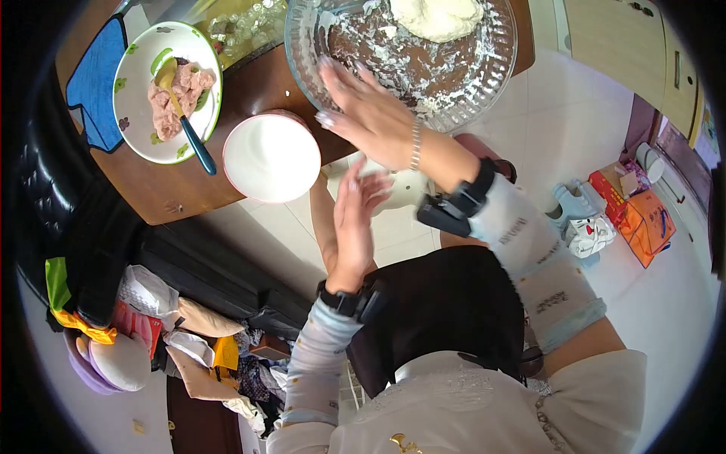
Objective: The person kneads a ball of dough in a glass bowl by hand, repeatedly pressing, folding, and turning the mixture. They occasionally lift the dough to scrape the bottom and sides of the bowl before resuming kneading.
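Note:
My right hand [374,121] is stretched out with its fingers extended, the fingertips overlapping the near rim of a large clear glass bowl [508,72]. Inside that bowl sits a pale lump of dough [439,17], and its bottom is streaked with white flour and dough scraps. Just below, my left hand [353,219] is raised off the table edge, palm turned toward the right hand and fingers loosely spread. Neither hand holds anything. A white bowl [272,159] with a reddish rim stands at the table's edge, left of both hands.
On the wooden table [170,200], a flowered dish [125,113] holds pink minced meat [168,113] and a blue-handled spoon [198,144]. A blue cloth [98,83] lies at the left. A black sofa [64,181] and piled clothes are lower left; bags [646,227] stand on the right floor.

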`<state>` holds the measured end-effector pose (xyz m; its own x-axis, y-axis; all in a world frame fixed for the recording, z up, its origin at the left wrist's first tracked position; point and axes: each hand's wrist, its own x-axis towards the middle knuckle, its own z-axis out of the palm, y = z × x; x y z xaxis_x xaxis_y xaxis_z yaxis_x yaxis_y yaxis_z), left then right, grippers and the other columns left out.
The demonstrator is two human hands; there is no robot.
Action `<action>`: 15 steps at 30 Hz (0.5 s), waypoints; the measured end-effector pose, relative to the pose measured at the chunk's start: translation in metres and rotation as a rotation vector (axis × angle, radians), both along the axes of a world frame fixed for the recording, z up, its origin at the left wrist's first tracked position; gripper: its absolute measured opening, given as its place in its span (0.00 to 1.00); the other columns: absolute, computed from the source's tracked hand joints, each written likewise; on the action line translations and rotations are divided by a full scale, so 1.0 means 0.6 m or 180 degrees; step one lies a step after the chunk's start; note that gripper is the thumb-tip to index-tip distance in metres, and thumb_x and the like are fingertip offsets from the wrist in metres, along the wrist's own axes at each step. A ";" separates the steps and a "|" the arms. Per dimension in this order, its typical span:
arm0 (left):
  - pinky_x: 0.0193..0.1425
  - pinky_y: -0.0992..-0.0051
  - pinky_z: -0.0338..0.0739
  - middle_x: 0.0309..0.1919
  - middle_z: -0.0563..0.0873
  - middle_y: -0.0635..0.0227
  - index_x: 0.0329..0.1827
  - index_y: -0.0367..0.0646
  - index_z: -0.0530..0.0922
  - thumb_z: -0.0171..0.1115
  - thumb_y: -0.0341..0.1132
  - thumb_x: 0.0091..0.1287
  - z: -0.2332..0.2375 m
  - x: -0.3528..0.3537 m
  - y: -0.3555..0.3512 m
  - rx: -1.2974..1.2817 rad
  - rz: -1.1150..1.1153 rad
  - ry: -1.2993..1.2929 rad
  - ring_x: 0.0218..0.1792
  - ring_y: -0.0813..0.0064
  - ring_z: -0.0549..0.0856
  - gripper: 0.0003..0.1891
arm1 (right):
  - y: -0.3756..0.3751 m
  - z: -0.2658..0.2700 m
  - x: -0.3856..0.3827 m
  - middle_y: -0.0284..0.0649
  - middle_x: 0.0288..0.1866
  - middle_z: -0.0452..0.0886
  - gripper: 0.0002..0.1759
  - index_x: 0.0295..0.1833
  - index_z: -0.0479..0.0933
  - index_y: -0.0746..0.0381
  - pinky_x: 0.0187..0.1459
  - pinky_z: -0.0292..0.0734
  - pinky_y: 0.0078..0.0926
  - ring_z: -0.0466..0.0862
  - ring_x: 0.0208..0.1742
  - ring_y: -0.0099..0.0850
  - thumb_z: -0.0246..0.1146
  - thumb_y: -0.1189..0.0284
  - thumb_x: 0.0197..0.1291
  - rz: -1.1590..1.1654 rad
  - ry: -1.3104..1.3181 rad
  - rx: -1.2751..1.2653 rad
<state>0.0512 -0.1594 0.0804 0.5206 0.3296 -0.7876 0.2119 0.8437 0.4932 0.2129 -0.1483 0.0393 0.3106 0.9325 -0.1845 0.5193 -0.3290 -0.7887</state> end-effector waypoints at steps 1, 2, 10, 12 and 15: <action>0.55 0.69 0.72 0.52 0.76 0.60 0.70 0.44 0.55 0.40 0.48 0.73 0.002 0.036 0.007 -0.0026 0.0270 -0.0044 0.47 0.72 0.79 0.26 | -0.023 0.016 0.014 0.61 0.70 0.54 0.38 0.68 0.49 0.77 0.71 0.41 0.46 0.55 0.72 0.46 0.36 0.53 0.69 0.0328 0.0223 -0.0264; 0.53 0.69 0.75 0.53 0.75 0.60 0.71 0.45 0.53 0.39 0.46 0.74 -0.001 0.064 0.015 -0.0042 0.0549 -0.0091 0.46 0.72 0.79 0.26 | -0.032 0.026 0.025 0.60 0.70 0.55 0.36 0.68 0.50 0.76 0.71 0.42 0.46 0.56 0.72 0.44 0.35 0.53 0.69 0.0666 0.0442 -0.0520; 0.44 0.73 0.82 0.50 0.77 0.60 0.71 0.50 0.52 0.37 0.43 0.75 -0.038 0.117 0.035 0.0562 0.0298 0.0235 0.42 0.70 0.84 0.23 | 0.047 -0.025 0.047 0.48 0.73 0.54 0.30 0.70 0.51 0.68 0.73 0.38 0.40 0.51 0.74 0.39 0.35 0.60 0.70 0.0392 -0.0364 0.0190; 0.44 0.73 0.82 0.50 0.77 0.59 0.71 0.50 0.52 0.37 0.43 0.75 -0.042 0.115 0.036 0.0515 0.0346 0.0240 0.41 0.70 0.84 0.23 | 0.000 -0.012 0.033 0.47 0.73 0.55 0.30 0.70 0.52 0.67 0.73 0.39 0.40 0.52 0.74 0.39 0.35 0.59 0.70 0.0675 -0.0139 0.0025; 0.44 0.73 0.82 0.50 0.78 0.59 0.72 0.51 0.51 0.36 0.44 0.75 -0.031 0.116 0.039 0.0480 0.0432 0.0172 0.41 0.69 0.84 0.24 | -0.059 0.026 0.069 0.45 0.72 0.56 0.31 0.71 0.51 0.65 0.74 0.40 0.39 0.54 0.73 0.37 0.35 0.58 0.69 0.1326 -0.0059 -0.0488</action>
